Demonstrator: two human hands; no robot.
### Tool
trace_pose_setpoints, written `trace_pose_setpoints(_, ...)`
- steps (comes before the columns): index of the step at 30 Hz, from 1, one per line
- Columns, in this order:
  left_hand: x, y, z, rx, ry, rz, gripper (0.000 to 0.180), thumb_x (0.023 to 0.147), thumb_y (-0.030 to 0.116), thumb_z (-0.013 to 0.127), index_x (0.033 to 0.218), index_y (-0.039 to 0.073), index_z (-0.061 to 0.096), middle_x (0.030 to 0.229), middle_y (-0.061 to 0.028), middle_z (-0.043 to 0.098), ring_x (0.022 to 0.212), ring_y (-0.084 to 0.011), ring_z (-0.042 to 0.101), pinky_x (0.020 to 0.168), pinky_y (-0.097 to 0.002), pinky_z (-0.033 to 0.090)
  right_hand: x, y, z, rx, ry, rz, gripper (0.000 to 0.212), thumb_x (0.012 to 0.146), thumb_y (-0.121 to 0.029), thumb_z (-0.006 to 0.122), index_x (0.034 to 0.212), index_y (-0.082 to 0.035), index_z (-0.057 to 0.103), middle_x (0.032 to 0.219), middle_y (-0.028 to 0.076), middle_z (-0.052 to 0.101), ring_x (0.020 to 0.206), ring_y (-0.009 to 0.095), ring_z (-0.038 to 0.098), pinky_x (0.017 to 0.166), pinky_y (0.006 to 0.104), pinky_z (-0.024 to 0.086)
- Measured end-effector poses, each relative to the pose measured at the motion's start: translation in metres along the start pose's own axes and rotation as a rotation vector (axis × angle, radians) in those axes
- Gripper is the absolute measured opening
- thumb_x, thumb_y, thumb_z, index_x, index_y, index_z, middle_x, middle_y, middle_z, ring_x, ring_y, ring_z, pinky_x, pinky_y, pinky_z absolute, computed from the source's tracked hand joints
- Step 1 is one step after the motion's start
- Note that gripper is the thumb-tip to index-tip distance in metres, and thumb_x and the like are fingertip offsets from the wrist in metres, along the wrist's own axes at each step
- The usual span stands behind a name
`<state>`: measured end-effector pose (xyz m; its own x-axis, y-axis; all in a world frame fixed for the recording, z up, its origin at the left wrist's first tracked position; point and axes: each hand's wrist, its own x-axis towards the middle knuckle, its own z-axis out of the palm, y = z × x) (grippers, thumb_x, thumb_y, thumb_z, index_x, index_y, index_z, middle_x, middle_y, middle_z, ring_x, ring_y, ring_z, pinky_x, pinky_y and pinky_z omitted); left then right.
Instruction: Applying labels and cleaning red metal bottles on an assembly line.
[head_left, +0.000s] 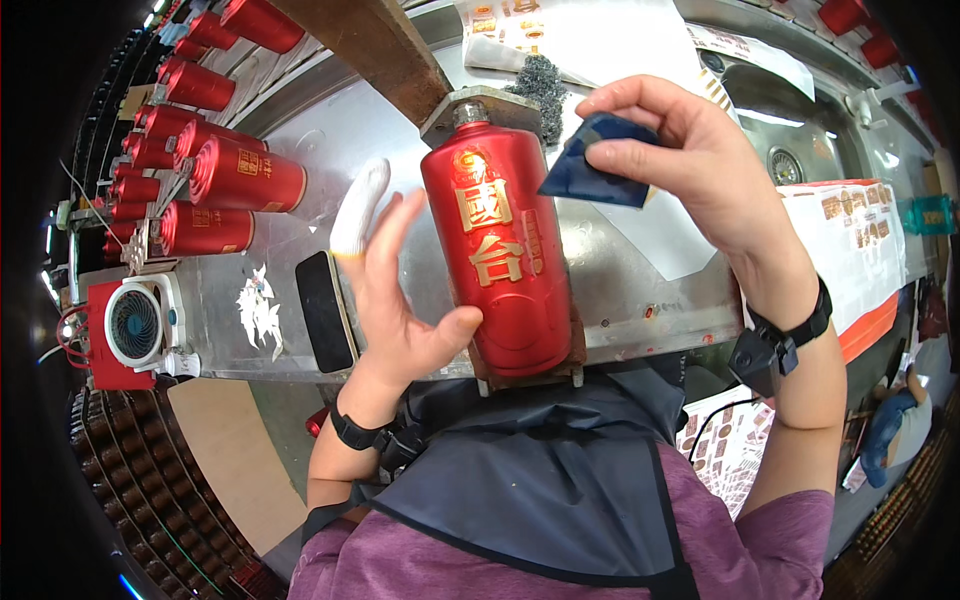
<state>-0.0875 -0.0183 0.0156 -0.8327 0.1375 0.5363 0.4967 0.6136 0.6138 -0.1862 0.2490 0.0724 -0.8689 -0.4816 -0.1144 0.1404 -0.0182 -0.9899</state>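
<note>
A red bottle (515,290) with gold raised lettering lies in a metal holder in front of me, its silver-grey neck pointing away. To its left is my left hand (395,290), fingers apart, with a white cover on one finger; the thumb is close to the bottle's side, and I cannot tell if it touches. My right hand (675,150) pinches a dark blue flat scraper (600,162) between thumb and fingers. The scraper's pointed corner is beside the bottle's upper right side.
Several red bottles (245,175) lie at the left, near a small fan (138,322). A black phone (325,310) and white scraps (260,312) rest on the metal table. Behind the bottle are a brown beam (375,50) and dark shavings (541,95). Printed sheets (850,245) lie at right, below a sink (785,165).
</note>
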Motion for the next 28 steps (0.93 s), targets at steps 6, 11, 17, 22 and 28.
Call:
trace_pose_setpoints(6, 0.007, 0.026, -0.007, 0.246, -0.095, 0.217, 0.060, 0.073, 0.058, 0.074, 0.115, 0.017, 0.071, 0.138, -0.0164, 0.045, 0.126, -0.0368, 0.037, 0.107, -0.0471, 0.033, 0.028, 0.001, -0.002, -0.080, -0.138, -0.116, 0.026, 0.088, -0.015, 0.070, 0.112, -0.006, 0.067, 0.100, 0.000, 0.066, 0.091, 0.006, 0.062, 0.084, 0.0216, 0.049)
trace_pose_setpoints(11, 0.013, 0.029, -0.004, 0.268, -0.142, 0.222, 0.060, 0.074, 0.058, 0.073, 0.115, 0.016, 0.071, 0.138, -0.0165, 0.046, 0.129, -0.0372, 0.035, 0.108, -0.0469, 0.033, 0.035, -0.001, -0.002, -0.023, -0.238, -0.121, 0.026, 0.089, -0.015, 0.069, 0.112, -0.005, 0.067, 0.102, 0.000, 0.066, 0.093, 0.006, 0.061, 0.085, 0.0216, 0.049)
trace_pose_setpoints(17, 0.014, 0.028, -0.003, 0.230, -0.138, 0.189, 0.059, 0.076, 0.060, 0.071, 0.115, 0.015, 0.071, 0.139, -0.0180, 0.045, 0.129, -0.0372, 0.034, 0.108, -0.0466, 0.033, 0.040, 0.003, 0.003, -0.033, -0.315, -0.130, 0.024, 0.090, -0.013, 0.068, 0.112, -0.004, 0.066, 0.107, 0.001, 0.066, 0.097, 0.007, 0.061, 0.088, 0.0227, 0.049)
trace_pose_setpoints(22, 0.015, 0.028, -0.002, 0.224, -0.143, 0.177, 0.059, 0.077, 0.060, 0.070, 0.115, 0.015, 0.071, 0.139, -0.0185, 0.045, 0.129, -0.0374, 0.035, 0.109, -0.0467, 0.033, 0.045, 0.007, 0.003, 0.015, -0.377, -0.120, 0.023, 0.090, -0.012, 0.067, 0.112, -0.004, 0.066, 0.106, 0.002, 0.067, 0.097, 0.008, 0.061, 0.089, 0.0238, 0.049)
trace_pose_setpoints(28, 0.018, 0.029, -0.002, 0.258, -0.185, 0.205, 0.060, 0.077, 0.060, 0.070, 0.117, 0.016, 0.070, 0.142, -0.0186, 0.044, 0.130, -0.0369, 0.034, 0.110, -0.0468, 0.030, 0.041, 0.009, -0.001, 0.003, -0.383, -0.017, 0.027, 0.089, -0.016, 0.069, 0.113, -0.004, 0.066, 0.104, 0.002, 0.067, 0.096, 0.008, 0.062, 0.090, 0.0241, 0.049)
